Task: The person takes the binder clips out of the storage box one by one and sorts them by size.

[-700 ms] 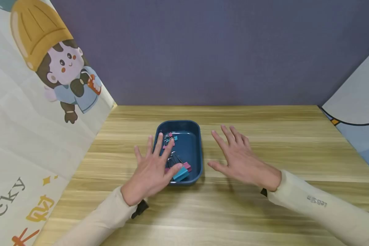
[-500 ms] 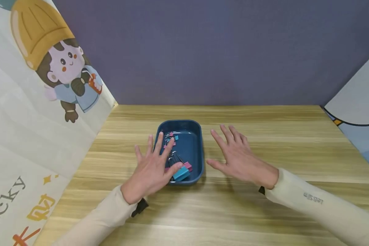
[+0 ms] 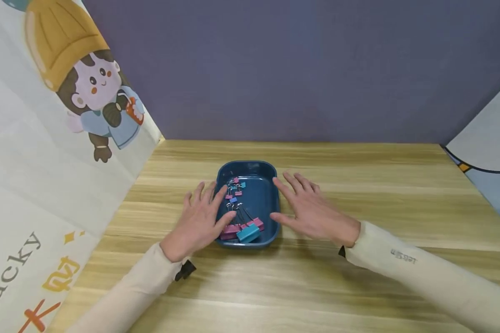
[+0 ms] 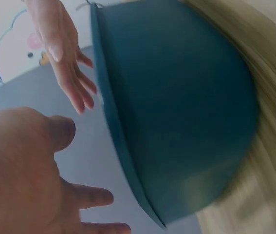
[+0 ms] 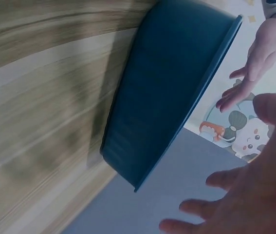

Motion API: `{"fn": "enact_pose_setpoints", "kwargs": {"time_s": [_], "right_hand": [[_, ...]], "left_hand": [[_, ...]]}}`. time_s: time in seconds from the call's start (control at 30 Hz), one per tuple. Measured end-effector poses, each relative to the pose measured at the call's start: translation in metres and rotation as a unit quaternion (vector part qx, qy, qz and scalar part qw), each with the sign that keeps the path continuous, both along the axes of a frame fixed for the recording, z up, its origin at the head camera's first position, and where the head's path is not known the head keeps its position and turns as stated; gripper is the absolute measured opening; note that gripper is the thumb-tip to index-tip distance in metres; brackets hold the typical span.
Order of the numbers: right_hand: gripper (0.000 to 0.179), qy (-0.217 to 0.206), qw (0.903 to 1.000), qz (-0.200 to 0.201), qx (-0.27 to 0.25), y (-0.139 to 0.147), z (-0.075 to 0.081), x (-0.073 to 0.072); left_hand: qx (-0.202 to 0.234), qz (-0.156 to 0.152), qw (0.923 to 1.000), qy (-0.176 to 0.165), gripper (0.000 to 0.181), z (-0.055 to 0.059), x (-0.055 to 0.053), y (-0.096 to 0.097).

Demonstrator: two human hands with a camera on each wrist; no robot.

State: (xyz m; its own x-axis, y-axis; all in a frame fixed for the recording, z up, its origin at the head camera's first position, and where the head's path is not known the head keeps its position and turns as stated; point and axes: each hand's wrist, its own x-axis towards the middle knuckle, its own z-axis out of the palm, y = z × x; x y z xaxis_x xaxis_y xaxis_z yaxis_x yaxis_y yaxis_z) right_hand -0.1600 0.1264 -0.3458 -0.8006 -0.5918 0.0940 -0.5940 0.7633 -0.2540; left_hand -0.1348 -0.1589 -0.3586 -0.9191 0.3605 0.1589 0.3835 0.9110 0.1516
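Note:
A dark blue rounded tray (image 3: pixel 261 199) sits on the wooden table. Inside, along its left side, lie several small pink and blue binder clips (image 3: pixel 238 193). Larger binder clips, among them a teal binder clip (image 3: pixel 248 233) and a pink binder clip (image 3: pixel 230 232), lie at its near end. My left hand (image 3: pixel 197 224), fingers spread, is at the tray's left side, with thumb and index finger overlapping the rim in the head view. On the opposite side my right hand (image 3: pixel 316 212) has its fingers extended, fingertips right at the right rim. Neither hand holds anything.
The wooden table (image 3: pixel 250 291) extends around the tray. A purple-grey panel (image 3: pixel 296 69) rises behind it. At the left hangs a pale cloth (image 3: pixel 12 162) printed with a cartoon figure, and another printed cloth (image 3: pixel 489 185) borders the right.
My right hand has moved left to the tray's right rim. The left hand has drawn slightly left off the clips, uncovering more of them. The head view has shifted a little.

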Motion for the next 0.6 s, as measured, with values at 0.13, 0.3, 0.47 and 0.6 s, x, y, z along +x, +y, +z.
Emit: {"fn": "enact_pose_setpoints", "kwargs": {"time_s": [0.13,0.3,0.47,0.6], "right_hand": [[0.074,-0.024,0.9981,0.053,-0.020,-0.006,-0.001,-0.007],[0.056,-0.034,0.9904,0.125,-0.046,-0.015,-0.003,-0.020],[0.039,-0.055,0.9810,0.178,-0.055,-0.024,-0.006,-0.030],[0.034,-0.085,0.9744,0.205,-0.038,-0.033,-0.008,-0.036]], "left_hand": [[0.016,0.003,0.9996,0.024,0.060,-0.005,-0.009,-0.009],[0.076,0.003,0.9971,0.005,0.048,-0.010,-0.021,-0.018],[0.140,-0.006,0.9898,-0.023,0.043,-0.018,-0.031,-0.024],[0.159,-0.032,0.9867,-0.019,0.041,-0.022,-0.037,-0.027]]}}
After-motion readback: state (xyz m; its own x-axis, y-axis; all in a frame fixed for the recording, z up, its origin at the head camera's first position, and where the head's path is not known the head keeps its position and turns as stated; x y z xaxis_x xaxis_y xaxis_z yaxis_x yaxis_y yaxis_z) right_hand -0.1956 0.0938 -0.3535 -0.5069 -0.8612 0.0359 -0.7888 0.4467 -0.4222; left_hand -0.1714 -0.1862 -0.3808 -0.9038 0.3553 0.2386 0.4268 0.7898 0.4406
